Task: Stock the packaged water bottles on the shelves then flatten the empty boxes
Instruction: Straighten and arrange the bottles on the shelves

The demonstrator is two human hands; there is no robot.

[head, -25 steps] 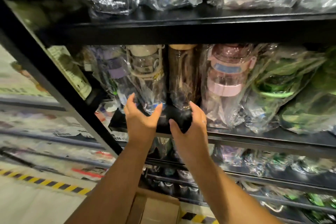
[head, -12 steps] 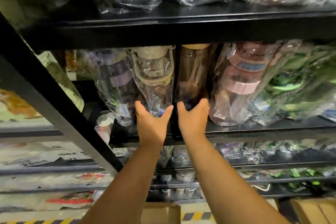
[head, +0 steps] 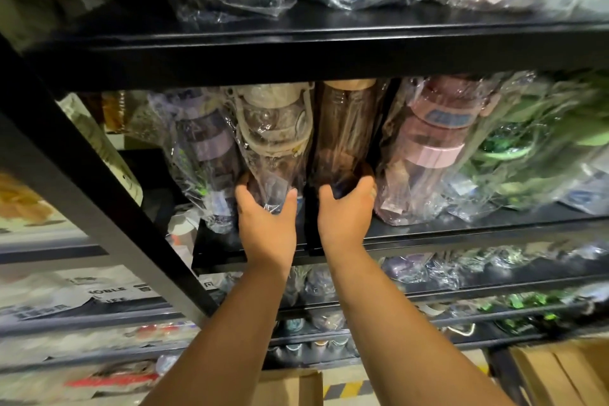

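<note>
Plastic-wrapped water bottles stand in a row on the black middle shelf (head: 461,227). My left hand (head: 267,224) cups the base of a wrapped cream-lidded bottle (head: 276,138), fingers and thumb curled round it. My right hand (head: 346,214) grips the base of a brown tinted bottle (head: 342,135) beside it. A purple bottle (head: 204,148) stands to the left, a pink bottle (head: 431,142) to the right, and green bottles (head: 527,155) farther right.
More wrapped bottles lie on the black shelf above (head: 329,53) and on lower shelves (head: 428,277). A slanted black upright post (head: 99,194) crosses at left. Cardboard boxes (head: 290,389) sit on the floor below, another cardboard box (head: 560,372) at right.
Both hands have reached further up and in, from open near the shelf edge to closing round the bases of the cream-lidded and brown bottles. The view has tilted upward.
</note>
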